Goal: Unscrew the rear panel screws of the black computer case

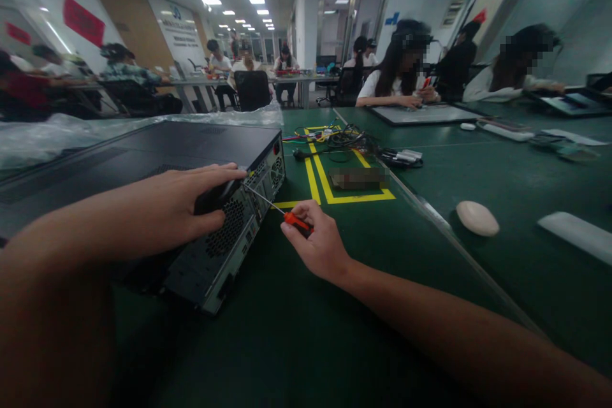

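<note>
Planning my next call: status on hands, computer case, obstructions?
Right hand gripping orange screwdriver, tip at rear panel. Left hand open at rear edge of computer case. Cable bundle beyond, clear of screwdriver.

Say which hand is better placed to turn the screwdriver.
Probably the right hand: it grips the orange-handled screwdriver, its tip at the rear panel; the left hand rests on the computer case.
</note>
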{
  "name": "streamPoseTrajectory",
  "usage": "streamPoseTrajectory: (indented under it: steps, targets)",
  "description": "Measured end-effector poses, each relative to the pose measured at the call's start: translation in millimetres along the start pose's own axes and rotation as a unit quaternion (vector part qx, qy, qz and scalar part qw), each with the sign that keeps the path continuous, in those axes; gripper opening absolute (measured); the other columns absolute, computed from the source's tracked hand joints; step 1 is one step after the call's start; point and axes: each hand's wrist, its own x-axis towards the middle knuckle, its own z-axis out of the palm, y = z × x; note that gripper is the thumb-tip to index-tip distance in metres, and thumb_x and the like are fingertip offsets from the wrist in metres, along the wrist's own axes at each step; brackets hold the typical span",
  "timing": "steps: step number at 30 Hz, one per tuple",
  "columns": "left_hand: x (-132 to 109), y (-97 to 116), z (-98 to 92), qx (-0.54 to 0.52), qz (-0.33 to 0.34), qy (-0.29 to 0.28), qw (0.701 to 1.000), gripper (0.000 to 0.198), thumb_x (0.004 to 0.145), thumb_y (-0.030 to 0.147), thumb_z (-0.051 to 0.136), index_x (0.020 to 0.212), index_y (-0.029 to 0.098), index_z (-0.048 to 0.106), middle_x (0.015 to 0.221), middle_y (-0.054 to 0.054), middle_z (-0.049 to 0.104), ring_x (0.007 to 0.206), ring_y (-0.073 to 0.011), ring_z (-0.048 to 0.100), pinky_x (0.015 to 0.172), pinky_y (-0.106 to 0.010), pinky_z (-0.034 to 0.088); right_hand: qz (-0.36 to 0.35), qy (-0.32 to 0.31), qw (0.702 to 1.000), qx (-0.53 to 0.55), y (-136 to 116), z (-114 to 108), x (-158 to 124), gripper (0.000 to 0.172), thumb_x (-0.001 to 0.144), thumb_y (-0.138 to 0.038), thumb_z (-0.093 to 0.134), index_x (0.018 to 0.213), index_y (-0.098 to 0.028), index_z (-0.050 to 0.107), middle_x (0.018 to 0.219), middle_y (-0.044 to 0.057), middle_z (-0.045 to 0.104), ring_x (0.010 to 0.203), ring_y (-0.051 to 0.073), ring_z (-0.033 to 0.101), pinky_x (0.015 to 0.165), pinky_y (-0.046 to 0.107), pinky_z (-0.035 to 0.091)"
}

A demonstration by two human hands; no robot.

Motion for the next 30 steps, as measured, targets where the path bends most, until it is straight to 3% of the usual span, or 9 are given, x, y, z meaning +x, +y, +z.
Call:
streamPoseTrajectory:
  steps: [3,9,24,30]
  targets:
    - [0.5,-2.8,0.5,0.023,0.016,-0.043,0.999,0.077,0.087,0.056,0.062,0.16,0.038,0.047,0.148,-0.001,0.067,0.122,-0.0348,0.07,0.104,-0.045,0.058,0.001,-0.001,1.0,0.003,0.6,0.1,-0.1,0.016,0.093,-0.034,0.066,0.1,-0.026,0.054,0.088,-0.001,0.065,0.079,0.018,0.065,0.076,0.035,0.051]
    - [1.0,-5.7,0.7,0.035,0.016,-0.048,0.998,0.078,0.089,0.058,0.059,0.162,0.038,0.042,0.149,0.0,0.066,0.123,-0.0356,0.07,0.105,-0.046,0.057,0.002,0.001,1.0,0.002,0.5,0.1,0.0,0.015,0.093,-0.033,0.066,0.1,-0.026,0.055,0.088,0.0,0.065,0.08,0.019,0.065,0.077,0.035,0.05]
    - [1.1,-2.0,0.2,0.017,0.008,-0.046,0.999,0.08,0.086,0.057,0.062,0.161,0.037,0.046,0.144,-0.001,0.07,0.12,-0.0363,0.071,0.102,-0.045,0.059,0.0,0.002,1.0,-0.004,-0.7,-0.6,-0.1,0.015,0.093,-0.034,0.068,0.099,-0.024,0.057,0.085,-0.001,0.063,0.076,0.017,0.062,0.074,0.034,0.048]
    - [0.0,0.7,-1.0,0.024,0.002,-0.05,0.998,0.078,0.088,0.056,0.06,0.162,0.036,0.044,0.148,0.0,0.067,0.123,-0.0358,0.07,0.108,-0.047,0.056,-0.011,0.019,1.0,-0.011,-1.5,-1.0,0.5,0.015,0.094,-0.036,0.068,0.099,-0.023,0.061,0.087,0.001,0.066,0.076,0.018,0.062,0.075,0.034,0.049]
